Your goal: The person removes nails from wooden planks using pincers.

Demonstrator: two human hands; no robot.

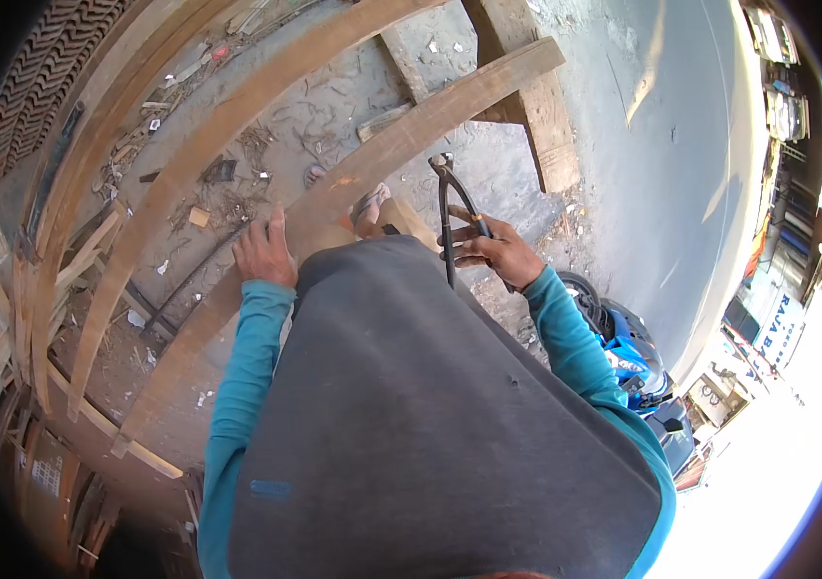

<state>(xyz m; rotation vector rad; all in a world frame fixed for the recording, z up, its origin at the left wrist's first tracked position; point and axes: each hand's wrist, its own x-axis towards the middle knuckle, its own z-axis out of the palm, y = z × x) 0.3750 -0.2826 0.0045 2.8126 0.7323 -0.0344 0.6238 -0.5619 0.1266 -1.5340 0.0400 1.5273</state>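
Note:
My left hand (264, 253) rests with its fingers over the edge of a long curved wooden plank (372, 162). That plank runs from the lower left to the upper right, in front of my body. On the right, my right hand (496, 253) grips the handles of metal pincers (450, 198). The pincers' head points up and away from me, beside the plank and apart from it. One handle shows an orange and blue part near my fingers.
A second curved plank (204, 145) arches at the left, near stacked roof tiles (30, 87). A thick timber beam (546, 135) stands at the top. Wood scraps litter the ground. A blue motorcycle (631, 359) is parked at the right, beside a grey wall (662, 164).

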